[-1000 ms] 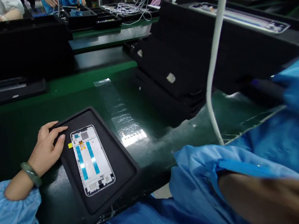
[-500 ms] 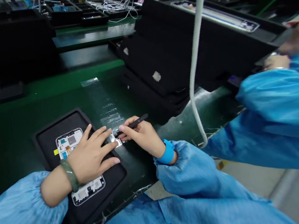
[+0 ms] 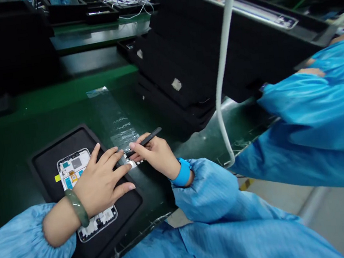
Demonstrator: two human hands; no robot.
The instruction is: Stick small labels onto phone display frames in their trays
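Note:
Fingers spread, my left hand (image 3: 104, 178) lies over a white device frame (image 3: 97, 223) in a black foam tray (image 3: 131, 202). Its fingertips reach past the tray's right side to a small white-and-silver sticker sheet (image 3: 131, 162) on the green table. My right hand (image 3: 155, 156) is closed around black tweezers (image 3: 150, 136), with their tips down at that sheet. Beyond the hands, a clear plastic strip (image 3: 121, 125) runs away across the table. A yellow tab (image 3: 57, 178) sticks out from the frame's left edge. My left hand covers the frame's middle.
Stacked black foam trays (image 3: 178, 77) stand behind my right hand, the top one holding a device frame. A pale cable (image 3: 224, 54) hangs in front of them. A co-worker's blue sleeve (image 3: 316, 93) is at the right. More dark trays (image 3: 0, 50) stand back left.
The whole view has shifted slightly, so most things sit a little further left. My hands keep nearly the same pose at the sheet. The co-worker's arm at the right has moved.

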